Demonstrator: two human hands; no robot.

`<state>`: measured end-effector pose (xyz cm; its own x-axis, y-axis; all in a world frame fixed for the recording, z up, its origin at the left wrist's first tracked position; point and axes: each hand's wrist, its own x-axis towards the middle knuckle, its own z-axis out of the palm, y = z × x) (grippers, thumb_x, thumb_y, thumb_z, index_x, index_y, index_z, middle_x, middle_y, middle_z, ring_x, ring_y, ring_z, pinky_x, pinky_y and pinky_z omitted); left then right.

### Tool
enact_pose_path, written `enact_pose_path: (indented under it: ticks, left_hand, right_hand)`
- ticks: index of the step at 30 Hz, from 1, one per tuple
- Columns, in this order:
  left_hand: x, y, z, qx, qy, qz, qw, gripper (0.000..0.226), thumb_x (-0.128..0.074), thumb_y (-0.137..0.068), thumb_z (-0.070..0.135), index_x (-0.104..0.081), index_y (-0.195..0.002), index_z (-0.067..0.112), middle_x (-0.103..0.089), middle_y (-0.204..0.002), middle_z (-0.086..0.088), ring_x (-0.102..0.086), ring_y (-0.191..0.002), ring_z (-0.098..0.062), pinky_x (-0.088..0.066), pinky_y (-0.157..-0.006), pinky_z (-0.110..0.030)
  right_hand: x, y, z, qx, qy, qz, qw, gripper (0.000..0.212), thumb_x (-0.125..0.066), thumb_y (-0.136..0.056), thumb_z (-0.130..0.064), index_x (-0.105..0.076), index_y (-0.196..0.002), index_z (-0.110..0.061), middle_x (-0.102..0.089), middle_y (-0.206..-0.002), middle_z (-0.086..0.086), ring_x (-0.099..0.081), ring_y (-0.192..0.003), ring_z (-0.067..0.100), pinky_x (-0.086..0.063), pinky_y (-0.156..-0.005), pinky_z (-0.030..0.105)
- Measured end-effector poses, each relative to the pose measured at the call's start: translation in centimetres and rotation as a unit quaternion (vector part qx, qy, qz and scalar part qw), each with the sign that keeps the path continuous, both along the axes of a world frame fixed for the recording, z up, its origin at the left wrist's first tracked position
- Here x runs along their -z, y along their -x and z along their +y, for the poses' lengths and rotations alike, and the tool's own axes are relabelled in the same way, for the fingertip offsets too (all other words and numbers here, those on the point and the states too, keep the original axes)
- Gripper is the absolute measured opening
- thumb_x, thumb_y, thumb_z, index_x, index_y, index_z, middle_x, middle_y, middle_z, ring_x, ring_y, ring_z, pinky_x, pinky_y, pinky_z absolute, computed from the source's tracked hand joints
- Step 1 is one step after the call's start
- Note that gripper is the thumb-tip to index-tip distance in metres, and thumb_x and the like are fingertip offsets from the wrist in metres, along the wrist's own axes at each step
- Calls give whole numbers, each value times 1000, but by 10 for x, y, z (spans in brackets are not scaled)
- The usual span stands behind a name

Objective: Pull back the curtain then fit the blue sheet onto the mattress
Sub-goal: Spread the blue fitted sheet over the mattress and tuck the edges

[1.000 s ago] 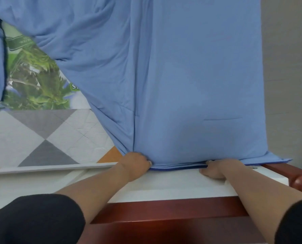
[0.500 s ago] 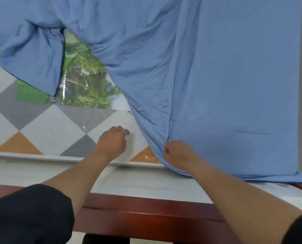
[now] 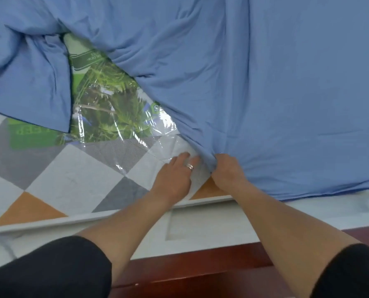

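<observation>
BLUE SHEET PART-FITTED, RIGHT HAND ON GATHERED EDGE

The blue sheet point(image 3: 286, 93) lies flat over the right and far parts of the mattress point(image 3: 71, 179). Its near hem runs along the mattress's near right edge. At far left the sheet is bunched in loose folds, with one flap hanging down toward the near side.

The left and centre of the mattress top are uncovered. This area shows a grey, white and orange diamond pattern under clear plastic wrap point(image 3: 162, 145). A green label with palm trees point(image 3: 106, 100) sits under the plastic, and the sheet covers part of it.

The right hand point(image 3: 227, 175) has its fingers curled into the sheet's diagonal edge near the centre and grips a gathered fold of fabric.

The left hand point(image 3: 173, 179) lies just beside it on the plastic, fingers extended and holding nothing, their tips at the sheet's edge. One finger wears a ring point(image 3: 189, 167).

Both forearms are bare below black sleeves point(image 3: 50, 269). A reddish-brown wooden bed frame point(image 3: 200, 276) runs along the near side of the mattress
</observation>
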<state>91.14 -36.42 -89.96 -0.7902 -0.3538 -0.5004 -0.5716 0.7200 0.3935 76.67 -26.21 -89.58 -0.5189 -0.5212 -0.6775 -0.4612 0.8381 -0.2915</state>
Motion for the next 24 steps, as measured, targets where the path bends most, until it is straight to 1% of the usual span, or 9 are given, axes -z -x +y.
enact_pose_path:
  ticks: [4, 6, 8, 10, 15, 18, 20, 22, 24]
  left_hand:
    - [-7, 21, -34, -6, 25, 48, 999, 79, -66, -85, 32, -27, -153, 24, -17, -161, -10, -31, -140, -32, -42, -101, -43]
    - [-6, 34, -42, -50, 27, 124, 991, 78, -72, -81, 35, -35, -147, 18, -28, -156, -14, -38, -136, -35, -45, -99, -43]
    - [-2, 50, -45, -114, 27, 205, 972, 68, -73, -80, 27, -40, -139, 17, -41, -145, -16, -47, -126, -37, -49, -92, -44]
    - [5, 60, -49, -149, 23, 192, 970, 66, -69, -82, 23, -41, -142, 21, -41, -142, -16, -46, -124, -37, -49, -90, -45]
    - [30, 77, -64, -191, 4, 126, 973, 56, -58, -81, 20, -41, -134, 25, -41, -132, -12, -49, -113, -39, -48, -86, -46]
    - [34, 82, -83, -301, -138, 229, 915, 53, -54, -84, 18, -39, -135, 20, -45, -134, -8, -51, -119, -27, -45, -100, -43]
    - [26, 86, -94, -362, -189, 322, 854, 57, -56, -89, 22, -34, -142, 21, -47, -140, -2, -51, -125, -16, -43, -107, -35]
    - [11, 93, -100, -415, -180, 377, 808, 59, -59, -90, 26, -32, -142, 26, -46, -140, 11, -53, -124, -6, -44, -104, -25]
    - [1, 99, -103, -415, -134, 407, 802, 56, -59, -90, 17, -35, -140, 22, -47, -136, 10, -55, -120, -5, -46, -99, -23]
  right_hand:
    - [-31, 14, 0, 60, 25, -119, 991, 11, -59, -81, -6, -57, -77, -16, -61, -78, 5, -61, -79, 32, -43, -64, 27]
    - [-43, 22, 4, 90, 28, -158, 983, 16, -58, -78, -3, -56, -70, -18, -58, -65, 0, -57, -62, 21, -40, -52, 21]
    - [-48, 27, 8, 142, 27, -209, 967, 11, -54, -78, -2, -59, -74, -12, -60, -61, 2, -55, -54, 18, -38, -44, 17]
    - [-49, 27, 9, 172, 32, -266, 948, 10, -53, -77, -5, -62, -82, -5, -63, -63, 6, -56, -56, 21, -40, -48, 21]
    - [-36, 16, 17, 116, 17, -172, 978, 16, -70, -75, -23, -60, -87, -19, -63, -74, -2, -61, -66, 21, -44, -56, 26]
    - [-27, 13, 19, 78, -13, -27, 996, 13, -60, -76, -22, -47, -75, -22, -57, -69, -3, -56, -64, 23, -36, -52, 28]
    - [-23, 12, 19, 86, -15, -16, 996, 11, -58, -76, -23, -48, -75, -19, -57, -69, -2, -56, -65, 26, -38, -56, 30]
    - [-22, 12, 20, 98, -12, -33, 995, 10, -59, -76, -24, -51, -77, -18, -59, -70, 0, -58, -68, 28, -40, -59, 31]
    - [-21, 12, 21, 123, 2, -52, 991, 10, -59, -77, -24, -51, -76, -19, -59, -69, 0, -59, -70, 29, -41, -60, 32]
